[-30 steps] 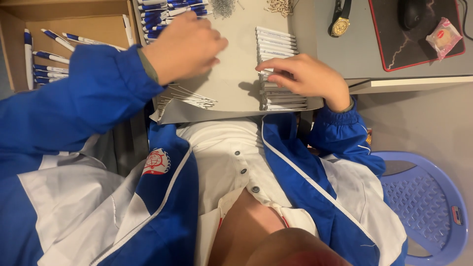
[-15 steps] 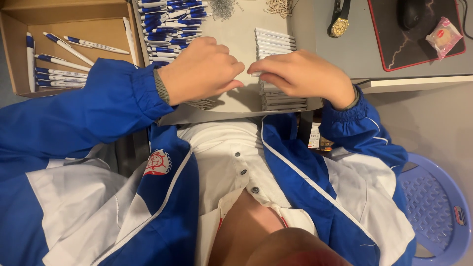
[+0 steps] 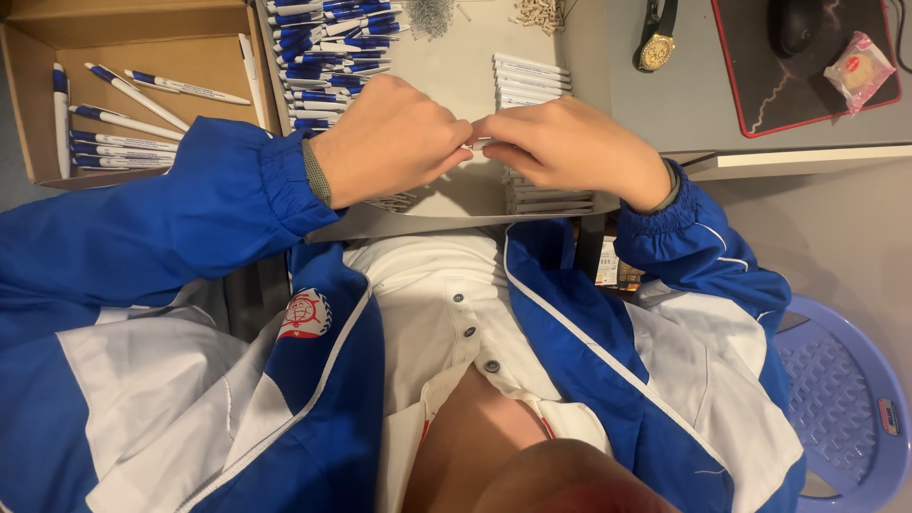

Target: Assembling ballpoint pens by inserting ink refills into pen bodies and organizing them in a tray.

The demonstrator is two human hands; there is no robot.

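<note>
Both hands have drawn closer together than half a second ago, and a second ago they were well apart, each down on its own side of the tray. Now my left hand and my right hand meet fingertip to fingertip above the middle of the grey tray, pinching a small white pen part between them; only a sliver of it shows between the fingers, so I cannot tell its full shape. Just beyond and under my right hand lies the row of white pen barrels, stacked side by side, with more of them showing below my wrist at the tray's near edge. At the far left of the tray sits a heap of blue-and-white pens. Further left, the cardboard box holds a few more finished pens. Off to the far right on the desk lie a wristwatch and a dark mouse mat.
</note>
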